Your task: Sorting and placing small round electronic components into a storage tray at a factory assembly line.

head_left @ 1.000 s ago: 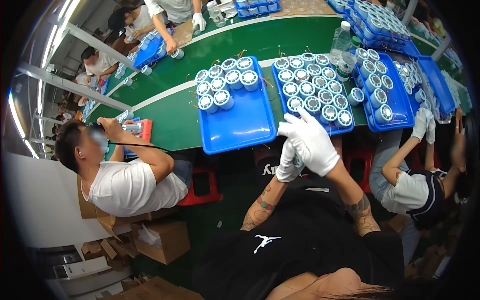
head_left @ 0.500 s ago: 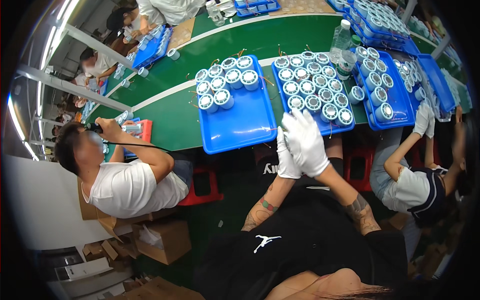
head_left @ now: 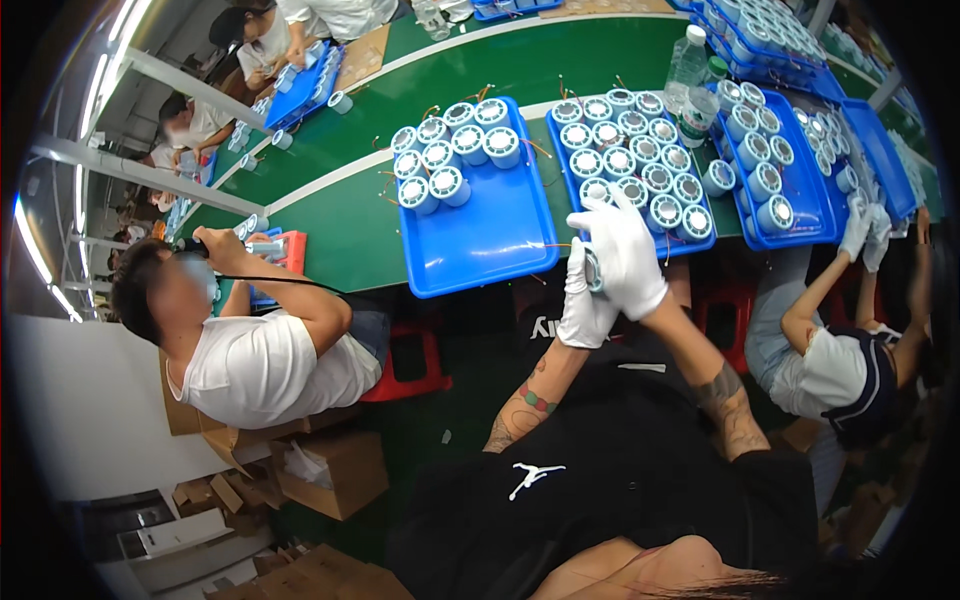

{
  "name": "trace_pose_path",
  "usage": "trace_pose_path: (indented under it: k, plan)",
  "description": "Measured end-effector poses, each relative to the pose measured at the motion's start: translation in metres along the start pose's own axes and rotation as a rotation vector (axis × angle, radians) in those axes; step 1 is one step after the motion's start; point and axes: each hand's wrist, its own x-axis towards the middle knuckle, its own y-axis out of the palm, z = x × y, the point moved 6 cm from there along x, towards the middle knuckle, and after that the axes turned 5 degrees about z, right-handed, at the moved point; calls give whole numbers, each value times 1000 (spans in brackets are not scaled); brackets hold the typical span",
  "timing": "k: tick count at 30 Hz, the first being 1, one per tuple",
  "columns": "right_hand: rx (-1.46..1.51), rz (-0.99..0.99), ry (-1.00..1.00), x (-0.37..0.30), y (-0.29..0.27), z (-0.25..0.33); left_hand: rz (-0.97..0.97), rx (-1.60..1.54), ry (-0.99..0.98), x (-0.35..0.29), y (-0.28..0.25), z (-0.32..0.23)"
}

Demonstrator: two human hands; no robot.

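My left hand (head_left: pixel 584 308), in a white glove, is closed around a light-blue cylindrical part (head_left: pixel 594 270) with a pale slotted end. A thin orange-red wire runs from it toward the left. Over the part's right side lies my gloved right hand (head_left: pixel 634 262), its fingers bent around it and partly hiding it. Both hands are at the front edge of the middle blue tray (head_left: pixel 704 240), which holds rows of similar upright cylinders (head_left: pixel 632 124). To the left, another blue tray (head_left: pixel 480 262) has cylinders grouped at its far end, with bare tray in front.
A third blue tray (head_left: pixel 815 225) with cylinders stands to the right, a loose cylinder (head_left: pixel 718 177) beside it. Clear plastic bottles (head_left: pixel 685 68) stand behind. Co-workers sit on both sides, near red stools (head_left: pixel 415 362). Cardboard boxes (head_left: pixel 335 475) lie on the floor.
My hands were pressed together with no part visible between them; now they have parted slightly and the cylinder shows. The right hand's fingers have bent. The view has shifted slightly.
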Motion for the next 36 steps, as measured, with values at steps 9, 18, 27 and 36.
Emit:
trace_pose_path:
  k: [9, 18, 27, 36]
  plan:
    - [-351, -121, -356, -2, 13, 16, -39, 163, 97, -3, -18, -5]
    - [-387, -445, -548, -12, 3, 35, -56, -37, 69, 4, -22, -10]
    - [-340, 275, -318, 2, 20, 0, -235, -80, 31, -7, -15, -6]
    - [201, 30, -84, 5, 25, -8, -187, -104, 134, -16, -4, -32]
